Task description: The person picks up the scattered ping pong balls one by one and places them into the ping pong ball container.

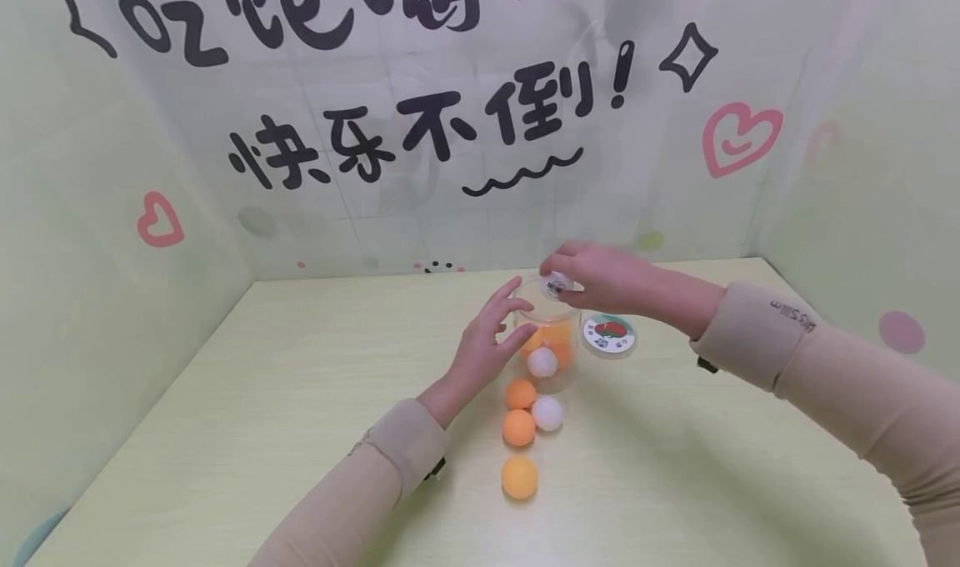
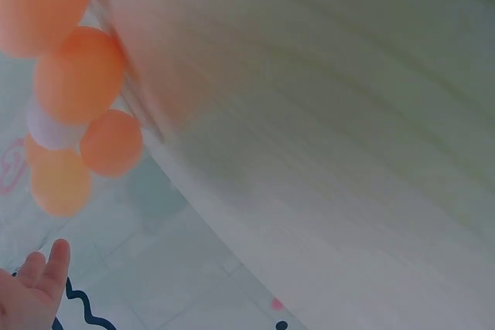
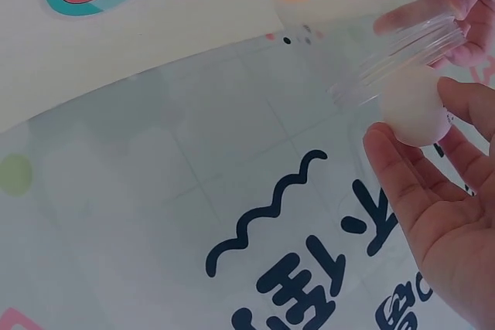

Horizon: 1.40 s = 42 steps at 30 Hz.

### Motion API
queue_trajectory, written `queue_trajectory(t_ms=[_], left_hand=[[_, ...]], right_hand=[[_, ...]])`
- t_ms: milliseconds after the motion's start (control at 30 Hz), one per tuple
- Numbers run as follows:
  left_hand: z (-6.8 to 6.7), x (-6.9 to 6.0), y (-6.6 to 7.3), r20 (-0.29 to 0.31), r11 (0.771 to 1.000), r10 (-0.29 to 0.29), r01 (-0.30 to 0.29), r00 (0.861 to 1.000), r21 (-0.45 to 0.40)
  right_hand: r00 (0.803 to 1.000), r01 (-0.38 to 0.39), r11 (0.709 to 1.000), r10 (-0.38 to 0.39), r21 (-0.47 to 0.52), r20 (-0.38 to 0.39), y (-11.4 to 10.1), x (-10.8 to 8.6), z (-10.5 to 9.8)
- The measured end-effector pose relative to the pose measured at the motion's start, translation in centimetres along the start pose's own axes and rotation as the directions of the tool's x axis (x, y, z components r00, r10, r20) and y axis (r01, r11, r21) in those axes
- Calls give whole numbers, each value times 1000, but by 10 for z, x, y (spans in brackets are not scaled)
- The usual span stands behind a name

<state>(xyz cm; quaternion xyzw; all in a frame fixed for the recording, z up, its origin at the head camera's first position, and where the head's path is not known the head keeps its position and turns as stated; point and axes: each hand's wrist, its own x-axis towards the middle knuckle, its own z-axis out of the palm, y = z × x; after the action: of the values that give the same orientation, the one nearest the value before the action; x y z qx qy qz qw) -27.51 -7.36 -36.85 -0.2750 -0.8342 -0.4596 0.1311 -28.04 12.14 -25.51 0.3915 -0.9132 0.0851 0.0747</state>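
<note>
A clear jar (image 1: 550, 315) holding orange balls (image 1: 557, 333) stands toward the back of the table. My left hand (image 1: 486, 333) is around the jar's left side, thumb in front and fingers near the rim. Over the mouth, my right hand (image 1: 592, 277) pinches a white ping-pong ball (image 1: 557, 285) with dark print. The right wrist view shows this white ball (image 3: 415, 106) between thumb and fingers, next to the clear rim (image 3: 398, 59). Another white ball (image 1: 542, 362) shows low at the jar's front. In the left wrist view, orange balls (image 2: 80, 75) are stacked closely.
Nearer me lie two orange balls (image 1: 518, 428), a white ball (image 1: 548, 413) and a yellow-orange ball (image 1: 520, 477). Right of the jar is a round lid (image 1: 609, 334) with a tomato picture. A printed wall sheet (image 1: 420, 225) rises behind the table (image 1: 337, 367).
</note>
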Motion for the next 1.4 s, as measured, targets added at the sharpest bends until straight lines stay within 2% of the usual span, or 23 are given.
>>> queue_trajectory(t_ms=[333, 567, 700, 800, 933, 1067, 1267, 1400], left_hand=[[0, 0, 1, 0, 1000, -4, 4, 1000, -13], [0, -1, 0, -4, 1000, 2, -2, 1000, -15], [0, -1, 0, -5, 1000, 5, -5, 1000, -12], [0, -1, -1, -7, 1000, 11, -11, 1000, -7], [1, 0, -1, -9, 1000, 17, -17, 1000, 1], [1, -1, 0, -7, 1000, 15, -15, 1000, 2], [1, -1, -1, -8, 1000, 12, -12, 1000, -4], [1, 0, -2, -8, 1000, 14, -14, 1000, 0]], right_hand=[[1000, 28, 1000, -28, -1, 5, 3, -2, 3], [1000, -16, 999, 16, 31, 19, 6, -4, 2], [998, -56, 994, 51, 91, 46, 11, -6, 5], [995, -77, 981, 65, 176, 76, 19, -8, 12], [989, -126, 946, 94, 299, 118, 28, -11, 29], [985, -163, 887, 126, 432, 115, 32, -14, 48], [990, -93, 802, 137, 590, -31, 35, -18, 75], [978, -43, 711, 173, 702, -115, 33, -19, 90]])
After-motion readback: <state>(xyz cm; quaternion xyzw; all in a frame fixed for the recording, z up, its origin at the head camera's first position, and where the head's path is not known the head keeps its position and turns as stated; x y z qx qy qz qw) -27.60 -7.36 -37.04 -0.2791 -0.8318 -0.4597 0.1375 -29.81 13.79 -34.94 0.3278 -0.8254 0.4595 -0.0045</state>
